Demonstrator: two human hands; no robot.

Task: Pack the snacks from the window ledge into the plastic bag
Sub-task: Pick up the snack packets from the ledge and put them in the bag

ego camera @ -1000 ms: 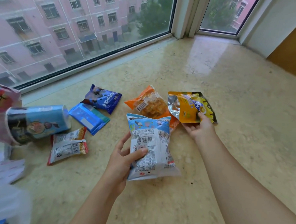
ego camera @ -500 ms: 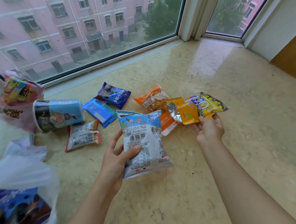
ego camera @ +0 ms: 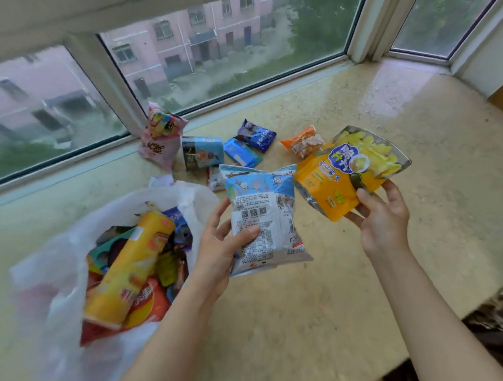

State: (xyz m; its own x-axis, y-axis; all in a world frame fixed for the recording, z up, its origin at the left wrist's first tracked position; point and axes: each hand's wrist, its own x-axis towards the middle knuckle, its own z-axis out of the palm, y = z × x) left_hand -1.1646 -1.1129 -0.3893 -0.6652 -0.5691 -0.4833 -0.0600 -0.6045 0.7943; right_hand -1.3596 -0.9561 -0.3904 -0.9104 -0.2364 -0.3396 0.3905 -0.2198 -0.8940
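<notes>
Head view: crinkly blue-white packet [ego camera: 265, 217], glossy orange pouch [ego camera: 342, 177], both hand-held.

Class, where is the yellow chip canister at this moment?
In the head view, lower left: the yellow chip canister lies tilted inside the white plastic bag, atop other snacks, just left of the left hand.

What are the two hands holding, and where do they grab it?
The left hand grips the blue-and-white snack packet by its left edge. The right hand pinches the orange chip pouch at its bottom corner.
</notes>
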